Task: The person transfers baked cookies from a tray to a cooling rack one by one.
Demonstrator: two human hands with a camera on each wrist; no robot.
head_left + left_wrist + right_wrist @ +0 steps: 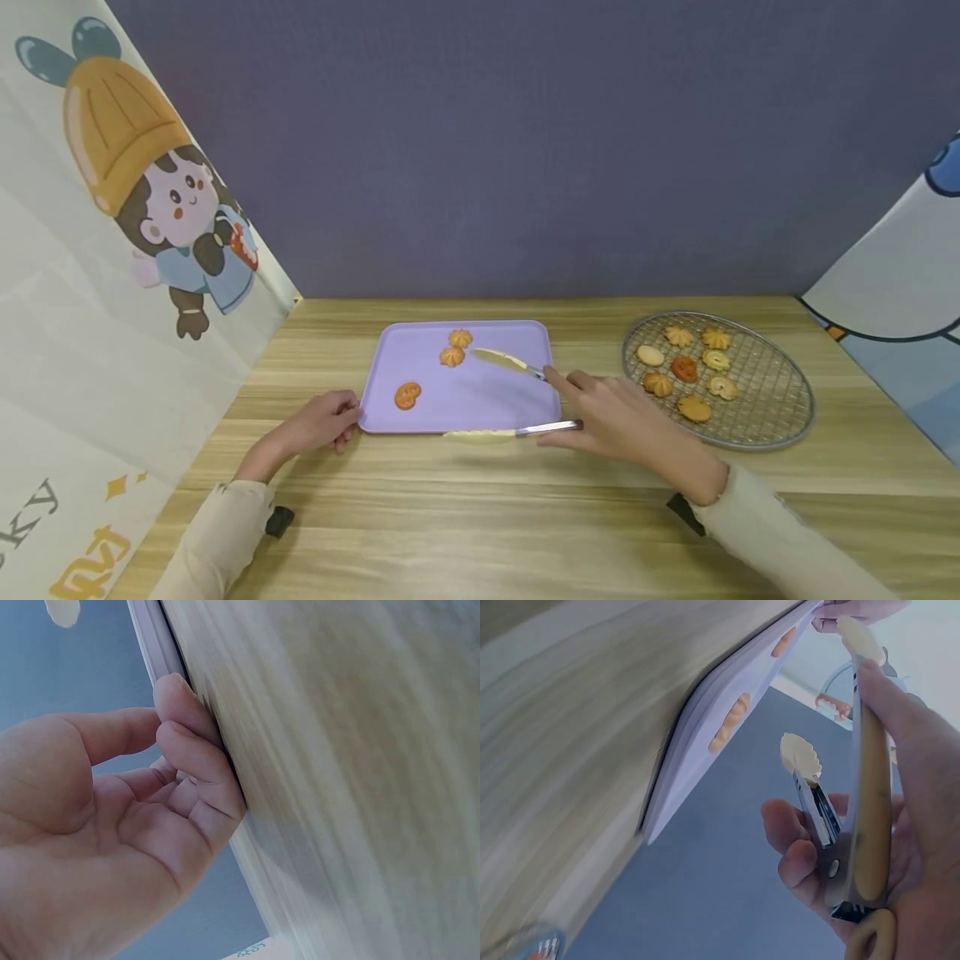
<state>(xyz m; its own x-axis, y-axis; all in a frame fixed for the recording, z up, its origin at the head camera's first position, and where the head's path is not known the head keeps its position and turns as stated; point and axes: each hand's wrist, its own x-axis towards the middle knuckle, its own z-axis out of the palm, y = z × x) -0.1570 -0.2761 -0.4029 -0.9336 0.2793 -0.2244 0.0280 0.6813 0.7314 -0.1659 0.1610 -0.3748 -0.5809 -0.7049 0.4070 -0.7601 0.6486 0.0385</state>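
Note:
My left hand [321, 421] pinches the front left corner of a lilac tray [487, 396], its other fingers curled beside the wood. On the tray lie two flower-shaped cookies [452, 357] towards the back and a pretzel cookie [407, 396] near the front left. My right hand [618, 417] holds food tongs [871, 802] over the tray's right side. The tongs' arms are spread wide, and nothing sits between their cream tips [800, 756]. In the left wrist view, the tray edge partly hides behind my fingers [196, 754].
To the right, an oval wire rack [772, 400] carries several cookies, among them a reddish pretzel [684, 369] and a pale oval one [650, 356]. A dark blue-grey panel [525, 150] rises behind the wooden table [450, 533]. Printed cloth walls [67, 358] stand at both sides.

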